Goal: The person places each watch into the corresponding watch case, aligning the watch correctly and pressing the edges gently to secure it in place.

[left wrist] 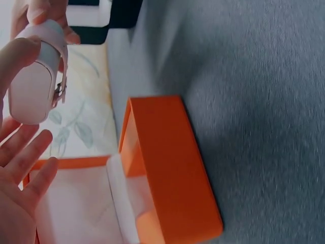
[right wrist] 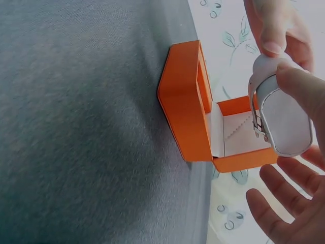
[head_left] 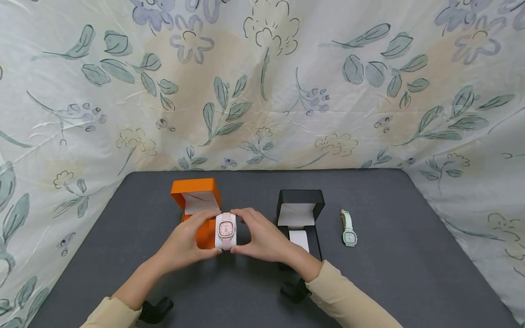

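Note:
A pink wristwatch is wrapped round a white watch pillow, held up between both hands. My left hand pinches the pillow's left end between thumb and fingers. At the opposite end, my right hand grips it the same way. The pillow's pale end face and the strap's buckle show in the wrist views. Just behind and left of the hands stands an orange watch box, its lid raised and its lining white.
A black watch box with its lid up stands to the right, a white pillow inside, partly behind my right forearm. Farther right lies a pale green wristwatch on the dark grey table. Floral cloth hangs behind.

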`<action>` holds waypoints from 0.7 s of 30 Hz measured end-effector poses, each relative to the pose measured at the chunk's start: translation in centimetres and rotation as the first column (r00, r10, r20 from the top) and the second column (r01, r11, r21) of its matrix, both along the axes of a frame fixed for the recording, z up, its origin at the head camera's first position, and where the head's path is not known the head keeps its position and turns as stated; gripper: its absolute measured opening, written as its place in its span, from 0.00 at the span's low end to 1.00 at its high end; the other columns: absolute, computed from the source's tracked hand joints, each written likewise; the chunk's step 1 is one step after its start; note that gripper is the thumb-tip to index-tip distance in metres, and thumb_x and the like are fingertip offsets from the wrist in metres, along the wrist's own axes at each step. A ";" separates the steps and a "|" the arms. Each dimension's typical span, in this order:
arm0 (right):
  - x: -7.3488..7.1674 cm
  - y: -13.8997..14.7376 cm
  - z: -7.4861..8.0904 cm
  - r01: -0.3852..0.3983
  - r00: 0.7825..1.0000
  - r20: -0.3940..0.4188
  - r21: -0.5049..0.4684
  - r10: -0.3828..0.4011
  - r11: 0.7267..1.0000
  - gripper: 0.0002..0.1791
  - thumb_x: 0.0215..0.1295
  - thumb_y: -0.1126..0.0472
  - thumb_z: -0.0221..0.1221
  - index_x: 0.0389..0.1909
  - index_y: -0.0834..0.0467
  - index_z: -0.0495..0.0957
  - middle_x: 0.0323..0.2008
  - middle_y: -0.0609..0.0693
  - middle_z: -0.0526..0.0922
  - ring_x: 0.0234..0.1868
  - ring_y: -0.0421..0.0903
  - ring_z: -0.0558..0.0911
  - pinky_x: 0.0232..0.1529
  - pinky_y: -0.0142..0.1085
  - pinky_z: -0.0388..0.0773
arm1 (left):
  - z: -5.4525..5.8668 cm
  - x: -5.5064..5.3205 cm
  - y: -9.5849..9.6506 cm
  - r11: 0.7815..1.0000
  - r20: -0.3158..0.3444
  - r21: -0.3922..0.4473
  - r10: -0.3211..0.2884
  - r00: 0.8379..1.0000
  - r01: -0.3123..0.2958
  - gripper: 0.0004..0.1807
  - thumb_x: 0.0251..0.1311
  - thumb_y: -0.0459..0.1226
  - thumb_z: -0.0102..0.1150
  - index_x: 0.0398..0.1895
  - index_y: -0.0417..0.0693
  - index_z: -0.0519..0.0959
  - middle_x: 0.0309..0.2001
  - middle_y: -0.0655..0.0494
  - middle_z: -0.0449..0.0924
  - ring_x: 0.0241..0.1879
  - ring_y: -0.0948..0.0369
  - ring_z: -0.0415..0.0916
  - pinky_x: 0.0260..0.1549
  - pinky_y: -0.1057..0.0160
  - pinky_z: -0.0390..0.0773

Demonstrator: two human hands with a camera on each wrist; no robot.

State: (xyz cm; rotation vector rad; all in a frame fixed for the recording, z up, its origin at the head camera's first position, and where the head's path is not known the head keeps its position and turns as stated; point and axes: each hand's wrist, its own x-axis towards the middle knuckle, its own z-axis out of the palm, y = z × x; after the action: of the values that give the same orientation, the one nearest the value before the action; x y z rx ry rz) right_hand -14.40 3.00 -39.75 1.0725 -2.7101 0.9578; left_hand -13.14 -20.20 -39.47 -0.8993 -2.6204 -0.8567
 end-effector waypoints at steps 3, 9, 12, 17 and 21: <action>-0.3 -0.7 0.0 -0.010 1.000 0.001 -0.007 0.010 1.000 0.45 0.46 0.45 0.68 0.65 0.52 0.60 0.56 0.46 0.69 0.52 0.44 0.73 0.51 0.35 0.73 | 0.0 -0.1 -0.6 1.000 0.002 0.007 0.011 1.000 -0.011 0.44 0.34 0.45 0.77 0.60 0.51 0.68 0.56 0.62 0.71 0.46 0.62 0.71 0.41 0.57 0.76; -1.1 -1.8 -0.3 -0.022 1.000 0.002 -0.009 0.022 1.000 0.44 0.48 0.43 0.67 0.65 0.52 0.60 0.56 0.49 0.70 0.52 0.44 0.73 0.49 0.33 0.73 | 0.1 -0.5 -1.7 1.000 0.016 0.009 0.027 1.000 -0.027 0.44 0.34 0.43 0.76 0.60 0.54 0.67 0.56 0.62 0.70 0.45 0.64 0.70 0.39 0.58 0.77; -1.5 -2.4 -0.5 -0.025 0.999 0.025 -0.014 0.026 1.000 0.44 0.48 0.44 0.67 0.66 0.51 0.59 0.57 0.49 0.70 0.52 0.44 0.73 0.49 0.33 0.73 | 0.1 -0.7 -2.2 1.000 0.007 0.011 0.026 1.000 -0.026 0.43 0.34 0.42 0.76 0.60 0.51 0.67 0.55 0.59 0.71 0.46 0.60 0.72 0.40 0.54 0.77; -1.9 -3.5 -0.8 -0.017 0.999 0.051 -0.009 0.017 1.000 0.44 0.49 0.43 0.66 0.66 0.51 0.59 0.56 0.48 0.70 0.52 0.46 0.73 0.48 0.34 0.73 | -0.1 -1.0 -3.1 0.999 0.013 0.011 0.037 0.999 -0.037 0.42 0.34 0.40 0.76 0.58 0.49 0.69 0.53 0.58 0.72 0.46 0.57 0.73 0.42 0.51 0.77; -2.1 -4.3 -0.9 -0.010 0.998 0.065 0.002 0.010 1.000 0.44 0.50 0.42 0.65 0.67 0.51 0.59 0.58 0.47 0.70 0.53 0.45 0.72 0.50 0.37 0.73 | -0.3 -1.2 -3.8 0.999 0.040 0.011 0.050 0.998 -0.050 0.41 0.34 0.40 0.77 0.58 0.49 0.69 0.53 0.57 0.72 0.46 0.55 0.73 0.43 0.50 0.77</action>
State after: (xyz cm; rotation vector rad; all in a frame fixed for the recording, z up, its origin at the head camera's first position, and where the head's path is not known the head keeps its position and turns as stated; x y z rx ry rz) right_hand -16.53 -1.27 -40.63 1.0747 -2.7604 1.0079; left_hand -14.33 -24.00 -39.76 -0.8182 -2.6570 -0.8854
